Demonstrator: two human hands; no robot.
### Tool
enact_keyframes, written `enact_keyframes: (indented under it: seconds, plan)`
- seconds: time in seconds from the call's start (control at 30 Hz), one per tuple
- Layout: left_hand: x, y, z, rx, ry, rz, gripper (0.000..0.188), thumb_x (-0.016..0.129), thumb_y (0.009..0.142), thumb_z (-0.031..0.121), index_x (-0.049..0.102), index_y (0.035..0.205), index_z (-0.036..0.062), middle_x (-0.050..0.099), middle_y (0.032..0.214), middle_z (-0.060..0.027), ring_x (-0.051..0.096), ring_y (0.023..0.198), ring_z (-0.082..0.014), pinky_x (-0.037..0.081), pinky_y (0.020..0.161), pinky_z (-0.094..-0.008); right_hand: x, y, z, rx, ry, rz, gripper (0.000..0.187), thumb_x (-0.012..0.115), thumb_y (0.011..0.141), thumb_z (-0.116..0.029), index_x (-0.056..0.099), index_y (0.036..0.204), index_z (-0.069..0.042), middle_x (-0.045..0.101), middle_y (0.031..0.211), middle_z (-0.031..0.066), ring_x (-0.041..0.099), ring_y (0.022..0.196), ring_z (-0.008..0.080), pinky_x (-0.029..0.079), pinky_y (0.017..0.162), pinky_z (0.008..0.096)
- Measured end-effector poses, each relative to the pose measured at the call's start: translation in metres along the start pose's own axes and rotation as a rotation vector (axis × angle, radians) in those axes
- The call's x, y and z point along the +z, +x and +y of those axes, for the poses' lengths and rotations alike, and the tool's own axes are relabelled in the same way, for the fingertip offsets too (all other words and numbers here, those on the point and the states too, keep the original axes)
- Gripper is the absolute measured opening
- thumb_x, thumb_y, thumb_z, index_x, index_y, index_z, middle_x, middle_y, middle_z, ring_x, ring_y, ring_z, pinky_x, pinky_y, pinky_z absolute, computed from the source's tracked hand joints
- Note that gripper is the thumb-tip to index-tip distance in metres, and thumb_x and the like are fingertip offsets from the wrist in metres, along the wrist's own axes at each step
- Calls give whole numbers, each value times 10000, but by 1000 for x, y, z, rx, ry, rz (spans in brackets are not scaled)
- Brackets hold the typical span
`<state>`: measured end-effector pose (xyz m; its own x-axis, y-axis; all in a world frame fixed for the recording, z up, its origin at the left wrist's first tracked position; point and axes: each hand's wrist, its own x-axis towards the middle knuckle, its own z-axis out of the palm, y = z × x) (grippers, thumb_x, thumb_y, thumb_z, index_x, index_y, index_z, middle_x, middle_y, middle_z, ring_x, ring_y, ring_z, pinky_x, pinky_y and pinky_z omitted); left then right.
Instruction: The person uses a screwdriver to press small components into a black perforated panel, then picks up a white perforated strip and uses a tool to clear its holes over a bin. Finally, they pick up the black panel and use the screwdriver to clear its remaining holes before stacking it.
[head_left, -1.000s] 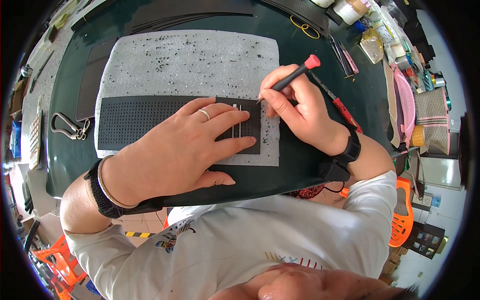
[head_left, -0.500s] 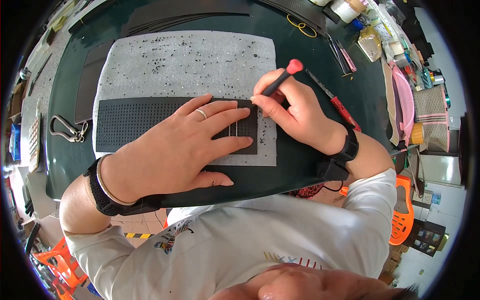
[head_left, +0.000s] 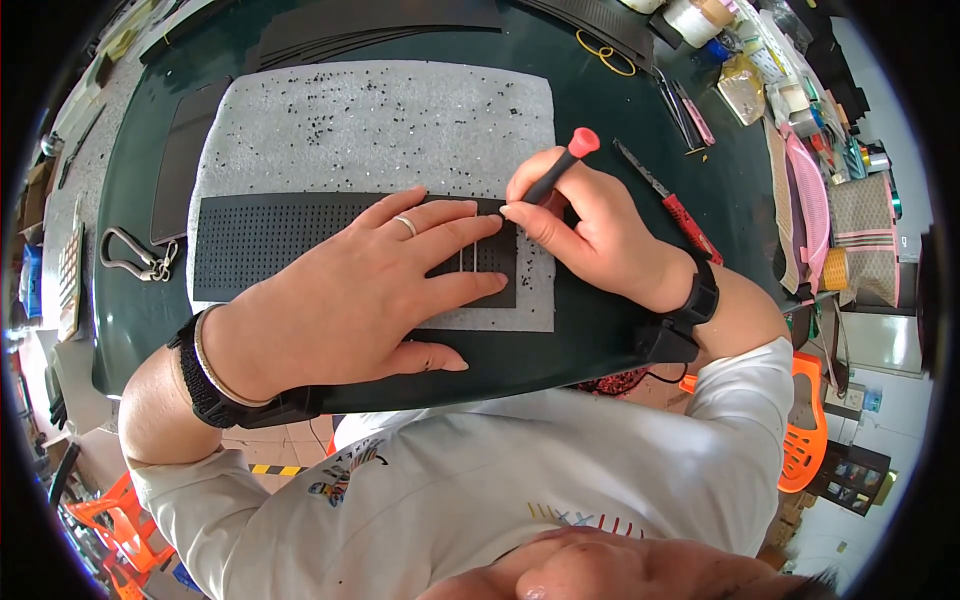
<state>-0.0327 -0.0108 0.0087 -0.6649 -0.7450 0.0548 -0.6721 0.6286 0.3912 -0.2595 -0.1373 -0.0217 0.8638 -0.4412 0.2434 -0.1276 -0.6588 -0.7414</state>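
A black perforated panel (head_left: 265, 245) lies on a white foam sheet (head_left: 400, 110) strewn with small black bits. My left hand (head_left: 350, 280) rests flat across the panel, fingers spread, wearing a ring. Between its fingers a pair of narrow pale strips (head_left: 476, 255) shows on the panel. My right hand (head_left: 595, 230) grips a screwdriver (head_left: 556, 175) with a dark handle and red end cap, pinched at the panel's upper right corner. The screwdriver's tip is hidden by my fingers.
A red-handled knife-like tool (head_left: 685, 220) lies right of my right hand. Tweezers (head_left: 680, 110) lie farther back. Dark flat sheets (head_left: 375, 30) are stacked at the far edge. A looped cord with a clasp (head_left: 130, 255) sits left of the foam. Spools and supplies crowd the far right.
The screwdriver's red end has dipped slightly toward me and to the left, and my right fingertips have shifted slightly nearer along the panel's corner. My left hand stays in place.
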Motion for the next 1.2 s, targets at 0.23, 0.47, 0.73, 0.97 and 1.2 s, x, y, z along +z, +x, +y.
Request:
enact_keyframes:
  seconds: [0.23, 0.47, 0.73, 0.97, 1.2]
  plan:
    - [2, -1, 0, -4, 3, -1, 588, 701, 839, 450, 563, 1320, 142, 400, 1478, -187, 380, 1382, -377, 270, 1158, -545, 0, 0, 1, -54, -28, -4, 115, 640, 964, -102, 571, 1011, -23, 606, 854, 23, 548, 659, 81, 441, 610, 221]
    - [1, -2, 0, 6, 11, -10, 557, 684, 856, 458, 574, 1336, 198, 391, 1484, -191, 375, 1384, -385, 263, 1159, -553, 1, -2, 0, -1, 60, 18, 116, 644, 961, -101, 572, 1004, -22, 614, 879, 29, 556, 669, 85, 447, 614, 226]
    - [3, -2, 0, 3, 10, -12, 543, 679, 861, 455, 583, 1333, 206, 395, 1475, -190, 375, 1381, -387, 262, 1160, -554, 4, -4, 1, -12, 134, 88, 93, 652, 947, -82, 582, 977, -27, 613, 885, 40, 526, 644, 101, 429, 596, 236]
    - [1, -2, 2, 4, -5, -18, 543, 679, 861, 455, 585, 1333, 204, 402, 1465, -173, 373, 1382, -385, 259, 1162, -556, 0, -1, -4, -59, 13, -35, 93, 656, 937, -67, 583, 974, -25, 615, 904, 48, 529, 646, 109, 430, 598, 244]
    - [-1, -2, 2, -2, -3, -33, 544, 680, 859, 457, 586, 1334, 211, 399, 1471, -166, 367, 1389, -385, 254, 1164, -559, 1, -3, 0, -86, 47, -19, 92, 651, 940, -64, 578, 975, -21, 622, 910, 57, 549, 660, 110, 438, 603, 245]
